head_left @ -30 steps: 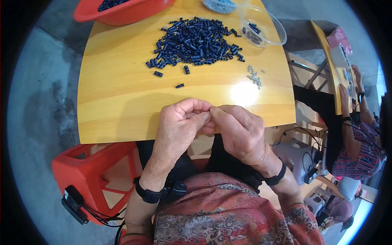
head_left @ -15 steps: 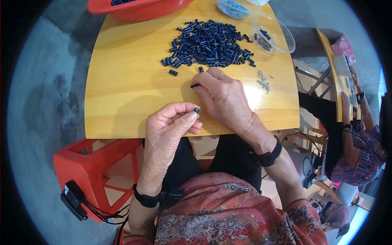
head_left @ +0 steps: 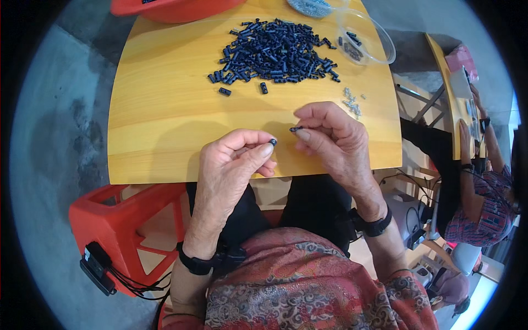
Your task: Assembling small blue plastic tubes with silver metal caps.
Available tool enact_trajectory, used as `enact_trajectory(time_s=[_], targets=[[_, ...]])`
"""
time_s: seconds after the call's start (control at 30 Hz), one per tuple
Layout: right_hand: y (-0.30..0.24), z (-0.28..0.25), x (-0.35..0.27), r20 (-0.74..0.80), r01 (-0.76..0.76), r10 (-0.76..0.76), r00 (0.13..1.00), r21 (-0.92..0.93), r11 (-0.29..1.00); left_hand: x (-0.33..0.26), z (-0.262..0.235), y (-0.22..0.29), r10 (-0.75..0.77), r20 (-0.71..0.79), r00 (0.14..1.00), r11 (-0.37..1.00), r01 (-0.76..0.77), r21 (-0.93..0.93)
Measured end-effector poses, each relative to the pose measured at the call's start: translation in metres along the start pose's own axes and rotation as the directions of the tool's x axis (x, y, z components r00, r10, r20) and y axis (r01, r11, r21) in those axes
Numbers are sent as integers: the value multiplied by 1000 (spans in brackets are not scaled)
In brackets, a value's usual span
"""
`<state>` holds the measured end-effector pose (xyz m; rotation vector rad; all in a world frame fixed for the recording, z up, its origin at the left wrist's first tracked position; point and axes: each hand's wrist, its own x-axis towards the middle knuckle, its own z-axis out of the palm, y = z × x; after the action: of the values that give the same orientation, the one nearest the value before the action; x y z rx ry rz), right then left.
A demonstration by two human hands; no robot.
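My left hand [head_left: 225, 168] pinches a small black plastic cylinder [head_left: 273, 142] between thumb and fingertips, one round end showing. Close by on the right, my right hand [head_left: 341, 143] grips a small, thin dark piece [head_left: 296, 129] between thumb and finger; its exact kind is too small to tell. The two pieces are apart, above the near part of the yellow table [head_left: 148, 121]. Beyond my hands lies a heap of black plastic cylinders [head_left: 278, 52]. Two loose black cylinders, one on the left [head_left: 225, 91] and one nearer the middle [head_left: 264, 88], rest in front of it.
Small silver metal pieces [head_left: 352, 103] are scattered right of the heap. At the far right stand a clear container [head_left: 391, 52] with a few dark pieces and a tub of silver pieces [head_left: 309, 7]. A red basin [head_left: 181, 15] is far left; a red stool [head_left: 96, 217] stands below. Another person [head_left: 481, 212] sits at right.
My right hand has drawn back from beside the loose cylinder, moving right and nearer to me with its dark piece. My left hand stays almost in place. The view has shifted slightly.
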<state>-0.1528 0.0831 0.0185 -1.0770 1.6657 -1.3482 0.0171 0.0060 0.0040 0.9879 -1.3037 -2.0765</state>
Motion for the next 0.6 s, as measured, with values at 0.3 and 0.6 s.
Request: enact_trajectory(time_s=[0.3,0.6], targets=[[8,-21,-12,97,-118,104,990,145,982,4,18,-5,-54,54,997,995,49,90],[4,-17,-12,164,-33,30,986,14,999,3,17,-8,-38,81,996,997,32,72]])
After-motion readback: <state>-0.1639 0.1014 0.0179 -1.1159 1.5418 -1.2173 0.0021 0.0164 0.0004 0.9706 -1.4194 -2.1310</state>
